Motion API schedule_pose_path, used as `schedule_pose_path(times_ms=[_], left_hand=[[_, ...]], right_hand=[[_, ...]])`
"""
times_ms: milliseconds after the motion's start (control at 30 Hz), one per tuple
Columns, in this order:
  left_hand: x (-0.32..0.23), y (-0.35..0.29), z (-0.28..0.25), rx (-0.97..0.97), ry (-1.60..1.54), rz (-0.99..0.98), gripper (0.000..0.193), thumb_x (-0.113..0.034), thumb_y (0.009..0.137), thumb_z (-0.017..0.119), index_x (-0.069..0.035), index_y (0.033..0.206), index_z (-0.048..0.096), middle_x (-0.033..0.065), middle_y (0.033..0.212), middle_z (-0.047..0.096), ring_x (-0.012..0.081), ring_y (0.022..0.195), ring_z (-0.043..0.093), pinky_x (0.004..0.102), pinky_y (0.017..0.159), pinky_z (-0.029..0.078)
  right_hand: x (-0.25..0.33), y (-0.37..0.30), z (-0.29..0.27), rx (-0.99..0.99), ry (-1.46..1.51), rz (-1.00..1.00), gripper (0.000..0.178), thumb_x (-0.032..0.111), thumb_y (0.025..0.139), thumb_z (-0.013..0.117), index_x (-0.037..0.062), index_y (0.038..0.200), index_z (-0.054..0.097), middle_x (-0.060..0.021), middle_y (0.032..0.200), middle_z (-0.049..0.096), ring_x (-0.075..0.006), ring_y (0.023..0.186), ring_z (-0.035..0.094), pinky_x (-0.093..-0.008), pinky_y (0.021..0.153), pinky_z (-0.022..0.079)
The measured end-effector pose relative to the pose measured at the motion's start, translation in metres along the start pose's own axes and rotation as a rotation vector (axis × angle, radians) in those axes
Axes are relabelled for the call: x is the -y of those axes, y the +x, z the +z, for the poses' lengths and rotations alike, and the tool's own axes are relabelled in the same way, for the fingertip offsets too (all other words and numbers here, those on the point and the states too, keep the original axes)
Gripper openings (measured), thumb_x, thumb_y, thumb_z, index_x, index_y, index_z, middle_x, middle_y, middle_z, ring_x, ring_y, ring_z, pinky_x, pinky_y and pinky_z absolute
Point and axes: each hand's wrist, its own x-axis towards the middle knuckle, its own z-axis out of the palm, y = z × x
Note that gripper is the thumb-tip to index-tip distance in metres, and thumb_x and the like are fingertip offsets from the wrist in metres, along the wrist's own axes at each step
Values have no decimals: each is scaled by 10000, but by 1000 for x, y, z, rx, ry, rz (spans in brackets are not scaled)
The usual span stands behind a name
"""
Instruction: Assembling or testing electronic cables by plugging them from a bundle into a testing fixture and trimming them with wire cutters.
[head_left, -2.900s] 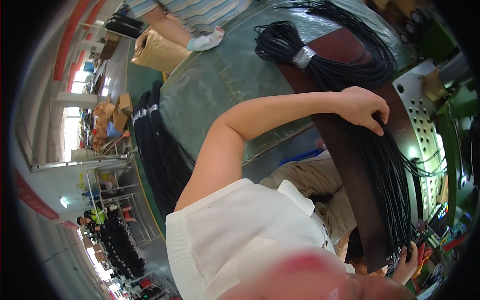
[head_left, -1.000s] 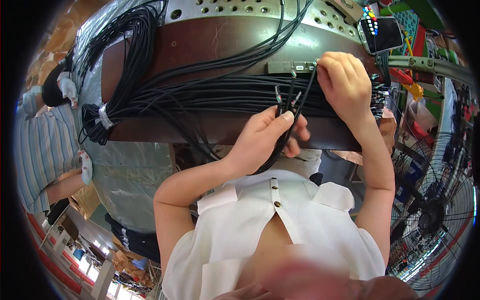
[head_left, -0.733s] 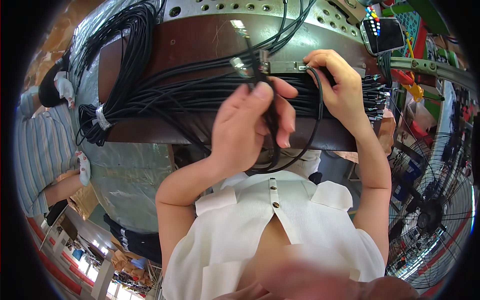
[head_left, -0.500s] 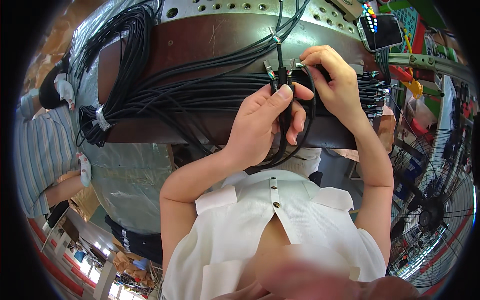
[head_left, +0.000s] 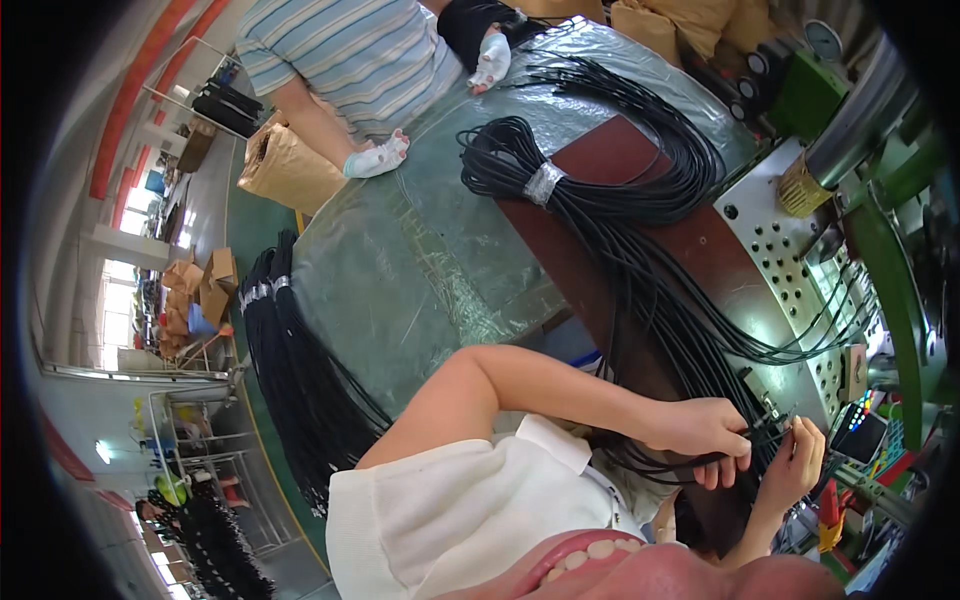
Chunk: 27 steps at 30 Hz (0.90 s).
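Observation:
My left hand (head_left: 700, 435) is closed around a few thin black cables (head_left: 690, 330) low on the right. These cables fan across a dark brown board (head_left: 620, 160). Just right of that hand, my right hand (head_left: 795, 465) pinches the cable ends between its fingertips. Both hands sit near the edge of a perforated metal plate (head_left: 790, 260). The cables run up to a coiled bundle bound with silver tape (head_left: 545, 183). My white shirt hides the lower part of the board.
A green table under clear plastic (head_left: 420, 270) fills the middle. A co-worker in a striped shirt rests gloved hands (head_left: 375, 158) on its far edge. More black cables (head_left: 290, 380) hang at its left side. Brown sacks (head_left: 280, 165) and green machinery (head_left: 810, 95) stand around it.
The view has swung round, so the table and co-worker are now in sight. My hands still hold the cable ends together, now at the lower right.

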Motion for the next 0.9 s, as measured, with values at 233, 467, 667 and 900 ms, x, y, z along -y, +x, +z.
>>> schedule_pose_path(times_ms=[233,467,667,900], left_hand=[[1,10,-11,-202,-166,286,398,-366,1024,445,-70,1287,492,-14,650,496,48,540,445,204,498,373],[-9,3,2,-252,-408,162,262,-259,1028,421,-34,1015,554,-37,617,409,49,517,333,212,471,260],[-3,13,-4,-188,-333,111,312,-277,1041,395,-6,1081,545,-9,644,421,60,541,316,210,490,278],[-1,17,1,-133,-313,58,337,-292,1049,366,-3,1100,532,7,649,445,63,550,337,209,497,297]], right_hand=[[-19,-14,14,84,478,367,62,-65,841,607,-23,884,594,-131,1019,612,-238,933,588,-324,860,468],[4,16,25,41,402,272,78,-23,790,683,-18,829,616,-132,1050,641,-211,893,633,-291,776,493],[-7,11,20,3,339,263,69,-31,797,666,-16,840,615,-90,940,653,-194,853,637,-283,743,507],[-8,2,20,18,421,286,98,-12,777,691,5,837,614,-47,998,654,-218,886,601,-311,743,492]])
